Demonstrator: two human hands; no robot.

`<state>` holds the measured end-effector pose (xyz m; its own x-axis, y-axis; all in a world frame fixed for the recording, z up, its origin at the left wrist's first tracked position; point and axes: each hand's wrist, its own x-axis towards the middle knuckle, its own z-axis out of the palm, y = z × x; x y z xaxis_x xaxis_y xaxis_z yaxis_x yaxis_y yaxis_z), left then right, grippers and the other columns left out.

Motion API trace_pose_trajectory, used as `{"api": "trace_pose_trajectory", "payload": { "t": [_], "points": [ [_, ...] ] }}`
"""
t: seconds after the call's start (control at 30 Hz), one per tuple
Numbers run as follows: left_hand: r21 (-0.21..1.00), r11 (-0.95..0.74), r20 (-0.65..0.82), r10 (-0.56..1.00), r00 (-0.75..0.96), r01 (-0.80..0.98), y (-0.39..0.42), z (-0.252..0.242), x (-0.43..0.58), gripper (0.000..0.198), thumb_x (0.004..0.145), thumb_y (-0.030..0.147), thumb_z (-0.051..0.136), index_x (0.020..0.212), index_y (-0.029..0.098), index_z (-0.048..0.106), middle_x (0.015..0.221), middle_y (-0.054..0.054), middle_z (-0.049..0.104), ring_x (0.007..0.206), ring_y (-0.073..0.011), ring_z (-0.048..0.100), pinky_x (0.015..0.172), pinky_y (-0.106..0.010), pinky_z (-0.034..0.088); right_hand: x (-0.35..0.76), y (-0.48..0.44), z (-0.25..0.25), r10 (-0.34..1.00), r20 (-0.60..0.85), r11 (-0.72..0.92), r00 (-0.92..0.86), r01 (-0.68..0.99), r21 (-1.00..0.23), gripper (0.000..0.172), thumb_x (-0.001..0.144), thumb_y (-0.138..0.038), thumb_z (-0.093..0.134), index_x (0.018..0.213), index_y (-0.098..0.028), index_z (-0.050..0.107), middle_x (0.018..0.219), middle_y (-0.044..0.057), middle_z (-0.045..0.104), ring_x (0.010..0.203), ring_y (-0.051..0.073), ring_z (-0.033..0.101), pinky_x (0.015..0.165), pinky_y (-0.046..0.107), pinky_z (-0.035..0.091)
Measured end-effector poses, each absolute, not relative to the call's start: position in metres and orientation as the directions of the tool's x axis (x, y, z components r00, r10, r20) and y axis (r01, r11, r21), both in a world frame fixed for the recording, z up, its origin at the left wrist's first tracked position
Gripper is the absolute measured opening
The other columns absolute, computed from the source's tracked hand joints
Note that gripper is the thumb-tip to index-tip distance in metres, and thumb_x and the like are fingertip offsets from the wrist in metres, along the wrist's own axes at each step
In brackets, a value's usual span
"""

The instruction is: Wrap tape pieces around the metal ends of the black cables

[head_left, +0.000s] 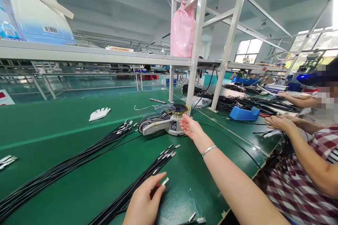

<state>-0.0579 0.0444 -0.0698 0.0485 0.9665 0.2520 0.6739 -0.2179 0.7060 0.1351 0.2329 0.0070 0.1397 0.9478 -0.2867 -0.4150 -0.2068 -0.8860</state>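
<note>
Fingers of the left hand (pixel 144 198) pinch a small metal plug (pixel 165 181) between thumb and forefinger, low over the green table (pixel 66 112) and just beside a bundle of black cables (pixel 132 186) with metal ends. Loosely curled, those of the right hand (pixel 190 128) are at the side of a grey tape dispenser (pixel 157 126), though whether they touch it or grip anything I cannot tell. Farther left lie a longer cable bundle (pixel 71 161) and a white glove (pixel 99 114), well apart from both hands.
</note>
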Motion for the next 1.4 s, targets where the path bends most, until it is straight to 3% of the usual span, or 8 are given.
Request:
{"api": "trace_pose_trajectory", "payload": {
  "t": [0.2, 0.47, 0.63, 0.8, 0.97, 1.07, 1.2, 1.4],
  "points": [
    [0.652, -0.369, 0.383, 0.914, 0.133, 0.662, 0.039, -0.071, -0.057, 0.026, 0.085, 0.030, 0.049, 0.096, 0.024, 0.071, 0.076, -0.004, 0.069, 0.073, -0.0170, 0.066, 0.070, -0.026, 0.056, 0.098, 0.253, 0.013, 0.916, -0.354, -0.226, 0.187, -0.489, -0.843, 0.028, 0.088, -0.040, 0.055, 0.088, -0.012, 0.059, 0.079, 0.002, 0.062, 0.060, 0.009, 0.058, 0.052, 0.022, 0.050],
    [0.695, -0.328, 0.365, 0.927, 0.079, 0.640, 0.037, -0.070, -0.053, 0.023, 0.086, 0.029, 0.050, 0.097, 0.023, 0.068, 0.089, -0.005, 0.069, 0.085, -0.0185, 0.064, 0.079, -0.031, 0.054, 0.091, 0.250, 0.016, 0.911, -0.332, -0.180, 0.245, -0.487, -0.854, 0.027, 0.090, -0.029, 0.054, 0.112, -0.014, 0.055, 0.109, 0.008, 0.059, 0.090, 0.018, 0.061, 0.075, 0.036, 0.053],
    [0.735, -0.285, 0.316, 0.947, 0.060, 0.615, 0.035, -0.064, -0.052, 0.022, 0.086, 0.030, 0.049, 0.095, 0.021, 0.067, 0.087, -0.004, 0.067, 0.082, -0.0178, 0.063, 0.075, -0.031, 0.052, 0.093, 0.245, 0.024, 0.908, -0.309, -0.153, 0.284, -0.462, -0.874, 0.022, 0.090, -0.029, 0.054, 0.105, -0.013, 0.057, 0.098, 0.005, 0.062, 0.078, 0.014, 0.062, 0.066, 0.030, 0.053],
    [0.764, -0.246, 0.278, 0.960, 0.041, 0.597, 0.034, -0.055, -0.050, 0.019, 0.085, 0.027, 0.052, 0.095, 0.022, 0.068, 0.086, -0.002, 0.066, 0.081, -0.0159, 0.062, 0.075, -0.030, 0.050, 0.102, 0.194, 0.018, 0.941, -0.194, -0.072, 0.276, -0.397, -0.915, 0.009, 0.083, -0.017, 0.057, 0.077, -0.013, 0.062, 0.076, -0.001, 0.063, 0.058, 0.005, 0.055, 0.055, 0.017, 0.047],
    [0.743, -0.306, 0.352, 0.935, 0.040, 0.595, 0.032, -0.056, -0.047, 0.017, 0.085, 0.023, 0.054, 0.094, 0.021, 0.068, 0.083, -0.001, 0.063, 0.079, -0.0140, 0.060, 0.075, -0.027, 0.048, 0.114, 0.070, -0.020, 0.997, -0.069, -0.065, 0.023, -0.154, -0.986, 0.018, 0.075, -0.032, 0.066, 0.074, -0.014, 0.067, 0.074, 0.003, 0.068, 0.064, 0.011, 0.060, 0.060, 0.022, 0.048],
    [0.724, -0.347, 0.413, 0.910, 0.028, 0.596, 0.030, -0.055, -0.045, 0.018, 0.084, 0.021, 0.055, 0.096, 0.020, 0.068, 0.079, -0.001, 0.062, 0.074, -0.0127, 0.058, 0.070, -0.025, 0.047, 0.111, 0.023, -0.039, 0.992, -0.112, -0.116, -0.052, -0.063, -0.991, 0.024, 0.076, -0.038, 0.065, 0.077, -0.014, 0.067, 0.077, 0.005, 0.070, 0.070, 0.014, 0.062, 0.066, 0.025, 0.048],
    [0.726, -0.371, 0.446, 0.895, 0.014, 0.579, 0.027, -0.051, -0.041, 0.021, 0.083, 0.022, 0.057, 0.102, 0.021, 0.066, 0.076, 0.000, 0.060, 0.066, -0.0113, 0.055, 0.062, -0.023, 0.046, 0.098, 0.023, -0.048, 0.994, -0.089, -0.076, 0.064, -0.185, -0.980, 0.025, 0.071, -0.038, 0.069, 0.083, -0.016, 0.063, 0.081, 0.004, 0.069, 0.074, 0.015, 0.062, 0.068, 0.027, 0.049],
    [0.697, -0.348, 0.403, 0.913, 0.058, 0.627, 0.029, -0.045, -0.047, 0.013, 0.082, 0.022, 0.054, 0.085, 0.020, 0.066, 0.078, -0.001, 0.064, 0.071, -0.0136, 0.060, 0.067, -0.026, 0.048, 0.092, 0.047, -0.052, 0.994, -0.075, -0.052, 0.076, -0.262, -0.964, 0.026, 0.062, -0.028, 0.076, 0.079, -0.016, 0.060, 0.070, -0.001, 0.065, 0.066, 0.012, 0.062, 0.067, 0.025, 0.049]
  ]
}}
